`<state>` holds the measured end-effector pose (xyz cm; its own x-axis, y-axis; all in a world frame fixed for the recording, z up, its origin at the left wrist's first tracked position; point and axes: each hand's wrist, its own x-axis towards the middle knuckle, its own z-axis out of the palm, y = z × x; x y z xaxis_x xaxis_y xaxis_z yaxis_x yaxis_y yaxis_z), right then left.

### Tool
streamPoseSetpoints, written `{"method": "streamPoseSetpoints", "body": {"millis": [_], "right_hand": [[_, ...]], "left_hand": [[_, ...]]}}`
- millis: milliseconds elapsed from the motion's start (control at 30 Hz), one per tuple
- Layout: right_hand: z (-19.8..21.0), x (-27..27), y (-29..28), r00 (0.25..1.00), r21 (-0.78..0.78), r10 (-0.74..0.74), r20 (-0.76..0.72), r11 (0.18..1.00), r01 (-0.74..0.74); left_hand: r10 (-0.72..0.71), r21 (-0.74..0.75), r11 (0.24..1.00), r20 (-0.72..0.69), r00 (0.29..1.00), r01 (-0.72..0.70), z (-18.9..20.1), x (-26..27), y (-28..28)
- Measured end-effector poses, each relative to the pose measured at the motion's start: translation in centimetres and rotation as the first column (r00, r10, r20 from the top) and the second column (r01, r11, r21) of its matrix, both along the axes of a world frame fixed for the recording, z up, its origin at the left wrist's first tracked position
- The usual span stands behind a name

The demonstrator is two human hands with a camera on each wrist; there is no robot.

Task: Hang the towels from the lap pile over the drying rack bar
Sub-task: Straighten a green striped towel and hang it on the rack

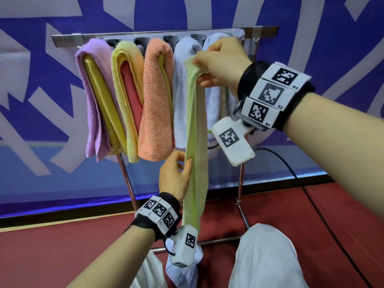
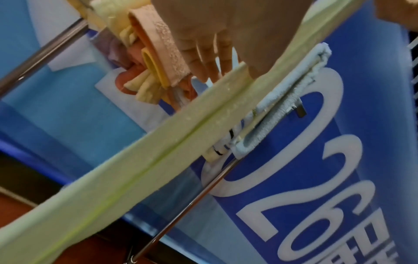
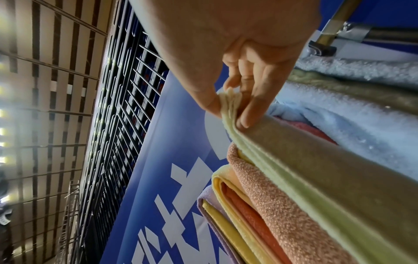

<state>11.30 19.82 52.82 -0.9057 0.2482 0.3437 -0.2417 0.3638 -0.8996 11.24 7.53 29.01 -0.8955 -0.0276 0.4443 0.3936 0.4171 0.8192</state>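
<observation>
Grip of the right hand pinches the green towel at its bunched top; left hand pinches it lower; red floor beneath.

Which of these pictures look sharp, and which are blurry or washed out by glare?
Head view: evenly lit and sharp, the orange towel crisp in its loops. Left wrist view: smeared, the green towel and left hand soft. Right wrist view: lights glare white at the left edge, yet the right hand pinching the green towel reads clearly.

Black wristbands carry white coded blocks; white trousers.
</observation>
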Motion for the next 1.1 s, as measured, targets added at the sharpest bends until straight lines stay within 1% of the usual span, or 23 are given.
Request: {"method": "streamPoseSetpoints", "body": {"millis": [67,233,300,367,467,533,667,800,900,1000,1100], "right_hand": [[-0.2,0.0,0.1,1.0,-0.005,0.006,0.013,1.0,-0.006],[-0.6,0.2,-0.2,0.998,-0.052,0.041,0.044,0.998,-0.039],[-0.5,0.3,-0.4,0.997,-0.072,0.06,0.044,0.996,-0.056],[-0.3,0.4,-0.7,0.996,-0.087,0.083,0.042,0.993,-0.079],[-0.2,0.5,-0.9,0.993,-0.108,0.109,0.042,0.989,-0.104],[-0.4,0.5,-1.0,0.993,-0.113,0.109,0.048,0.988,-0.103],[-0.9,0.2,-0.4,0.996,-0.127,0.069,0.055,0.99,-0.062],[-1.5,-0.1,0.4,0.998,-0.093,0.011,0.055,0.996,-0.006],[-2.1,-0.2,0.7,0.998,-0.069,-0.001,0.065,0.998,0.006],[-2.4,-0.3,0.8,0.997,-0.059,-0.004,0.071,0.998,0.008],[-2.5,-0.2,0.9,0.997,-0.049,-0.011,0.072,0.999,0.014]], "left_hand": [[0.03,-0.004,1.0,-0.017,0.999,-0.03,-0.1,-0.4,-0.5],[-0.001,0.109,0.994,0.066,0.998,-0.006,0.2,-1.0,-0.5],[-0.034,0.14,0.99,0.074,0.997,0.024,0.5,-0.7,-0.1],[-0.102,0.16,0.983,0.076,0.992,0.089,0.7,-0.1,0.4],[-0.144,0.129,0.982,0.04,0.989,0.138,0.3,0.1,1.0],[-0.127,0.113,0.986,0.047,0.991,0.121,0.1,0.1,1.1],[-0.123,0.143,0.983,0.077,0.989,0.111,0.2,0.2,0.9],[-0.156,0.05,0.987,0.06,0.986,0.153,-0.1,-0.1,0.2],[-0.209,0.021,0.978,0.095,0.973,0.208,-0.1,-0.3,0.0],[-0.237,-0.059,0.968,0.113,0.965,0.244,-0.1,-0.4,0.1],[-0.224,-0.102,0.967,0.101,0.969,0.234,-0.1,-0.4,0.0]]}}
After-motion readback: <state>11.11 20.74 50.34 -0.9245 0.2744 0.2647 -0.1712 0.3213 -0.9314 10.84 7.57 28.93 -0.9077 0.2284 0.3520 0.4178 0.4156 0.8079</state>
